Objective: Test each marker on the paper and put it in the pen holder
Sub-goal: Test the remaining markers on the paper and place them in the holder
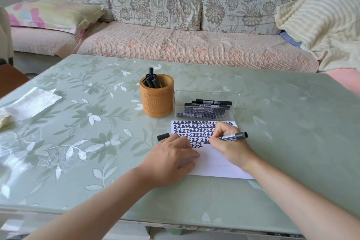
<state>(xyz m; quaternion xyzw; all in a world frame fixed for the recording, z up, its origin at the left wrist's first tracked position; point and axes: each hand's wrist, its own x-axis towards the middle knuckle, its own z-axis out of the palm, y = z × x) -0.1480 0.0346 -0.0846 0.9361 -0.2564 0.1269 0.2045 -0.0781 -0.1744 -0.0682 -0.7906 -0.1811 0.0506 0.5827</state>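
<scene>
A person is writing at a pale green, leaf-patterned glass counter [292,122] that is standing before a long floral fabric sofa [175,45].

A crumpled white sheet [35,101] is lying at the counter's left side. A round orange woven pen holder [156,101] is carrying several black markers [152,81] upright, just beside a clear plastic tray [238,101] holding more capped markers [206,106]. A loose black cap [163,136] is lying by the white paper [212,163] filled with black characters. The left hand [169,160] is resting flat and relaxed on the paper. The right hand [228,146] is gripping an uncapped black marker [233,136], its tip touching the paper and partly covering the writing. A cream ribbed blanket [321,25] is draping the sofa's right end.
</scene>
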